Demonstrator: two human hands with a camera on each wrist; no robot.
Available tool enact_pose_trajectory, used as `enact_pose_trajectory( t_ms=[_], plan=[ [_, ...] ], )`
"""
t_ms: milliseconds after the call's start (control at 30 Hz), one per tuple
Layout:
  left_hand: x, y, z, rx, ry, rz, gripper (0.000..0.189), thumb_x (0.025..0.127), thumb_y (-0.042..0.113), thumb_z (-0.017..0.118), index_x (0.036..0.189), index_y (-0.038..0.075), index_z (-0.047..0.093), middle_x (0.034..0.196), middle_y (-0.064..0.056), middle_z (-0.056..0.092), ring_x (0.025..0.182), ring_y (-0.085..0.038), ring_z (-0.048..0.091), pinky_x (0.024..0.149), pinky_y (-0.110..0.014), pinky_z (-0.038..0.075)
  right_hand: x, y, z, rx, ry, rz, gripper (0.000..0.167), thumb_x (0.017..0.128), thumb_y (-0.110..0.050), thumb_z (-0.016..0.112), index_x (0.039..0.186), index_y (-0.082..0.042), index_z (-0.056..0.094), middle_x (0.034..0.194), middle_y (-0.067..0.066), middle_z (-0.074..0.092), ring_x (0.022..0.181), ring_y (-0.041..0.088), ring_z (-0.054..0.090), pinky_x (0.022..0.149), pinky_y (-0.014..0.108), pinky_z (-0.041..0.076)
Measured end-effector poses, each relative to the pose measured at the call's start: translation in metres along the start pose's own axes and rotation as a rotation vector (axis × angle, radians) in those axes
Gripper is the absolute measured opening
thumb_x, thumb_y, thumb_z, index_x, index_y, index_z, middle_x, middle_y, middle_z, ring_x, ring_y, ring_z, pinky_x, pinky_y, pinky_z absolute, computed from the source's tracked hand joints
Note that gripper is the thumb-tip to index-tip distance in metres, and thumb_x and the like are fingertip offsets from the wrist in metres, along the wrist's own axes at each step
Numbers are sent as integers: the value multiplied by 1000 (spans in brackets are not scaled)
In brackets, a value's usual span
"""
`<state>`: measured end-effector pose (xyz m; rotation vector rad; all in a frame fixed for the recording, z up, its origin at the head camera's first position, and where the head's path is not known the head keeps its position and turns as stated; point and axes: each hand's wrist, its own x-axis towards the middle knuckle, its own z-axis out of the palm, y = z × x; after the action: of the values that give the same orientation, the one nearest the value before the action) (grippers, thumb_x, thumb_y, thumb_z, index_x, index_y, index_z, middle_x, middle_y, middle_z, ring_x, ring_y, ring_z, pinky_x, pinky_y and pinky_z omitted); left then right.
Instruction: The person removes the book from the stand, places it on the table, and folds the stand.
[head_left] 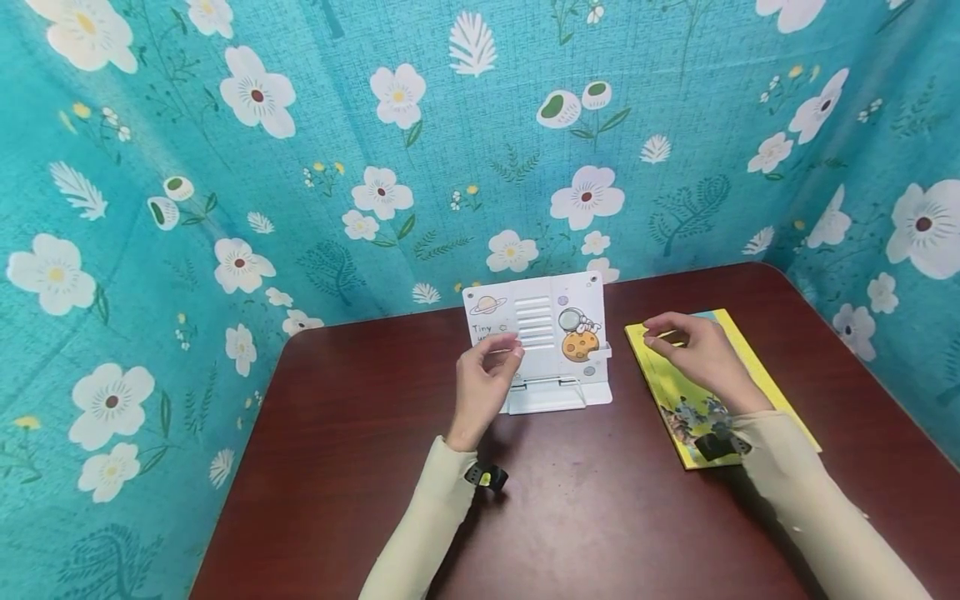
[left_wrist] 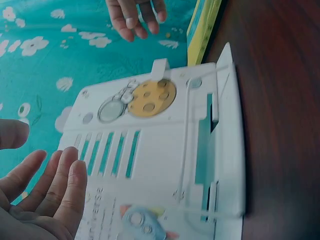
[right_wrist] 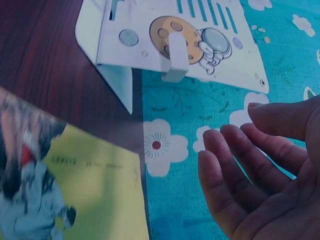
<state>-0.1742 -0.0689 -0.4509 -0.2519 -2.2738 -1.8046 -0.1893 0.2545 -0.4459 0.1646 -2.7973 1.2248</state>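
A white book stand with a cartoon astronaut, planets and a row of slots stands upright at the back of the table. My left hand hovers in front of its left part, fingers relaxed and slightly bent, holding nothing. In the left wrist view the thumb and fingertips are apart beside the stand's slotted panel. To the right lies a yellow book with a picture on its cover. Over it my right hand is raised, its loosely curved fingers holding nothing; in the right wrist view a gap shows between thumb and fingers.
The dark red-brown table has rounded back corners. A teal flowered cloth hangs around its back and sides. A wire bar and small ledge jut out at the stand's foot, and a white clip sticks out from its side.
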Motion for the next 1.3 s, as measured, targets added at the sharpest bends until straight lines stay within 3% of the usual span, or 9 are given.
enact_pose_trajectory(
  t_ms=[500, 800, 1033, 1300],
  plan=[
    [11, -4, -27, 4, 105, -15, 24, 96, 15, 75, 118, 8, 76, 113, -12, 78, 101, -31, 78, 93, -51, 62, 9, -17, 10, 72, -21, -7, 29, 100, -20, 71, 124, -4, 71, 121, 20, 74, 103, 35, 71, 73, 16, 54],
    [10, -7, -41, 45, 176, -42, 24, 96, 15, 74, 120, 11, 76, 114, -10, 78, 100, -29, 77, 91, -49, 63, 13, -21, 15, 77, -19, -4, 30, 99, -21, 71, 124, -4, 72, 121, 20, 75, 102, 34, 71, 74, 19, 55],
    [13, -16, -48, 47, 197, -47, 24, 97, 16, 75, 120, 9, 76, 112, -10, 78, 98, -27, 78, 85, -39, 64, 13, -22, 17, 83, -10, 4, 29, 100, -19, 71, 124, -3, 71, 121, 21, 75, 103, 34, 71, 75, 17, 54],
    [16, -27, -52, 48, 226, -68, 24, 96, 14, 74, 119, 6, 75, 114, -14, 77, 101, -31, 78, 92, -47, 63, 20, -26, 18, 96, -3, 32, 32, 101, -21, 69, 128, -4, 69, 124, 20, 73, 104, 34, 71, 79, 24, 56]
  ],
)
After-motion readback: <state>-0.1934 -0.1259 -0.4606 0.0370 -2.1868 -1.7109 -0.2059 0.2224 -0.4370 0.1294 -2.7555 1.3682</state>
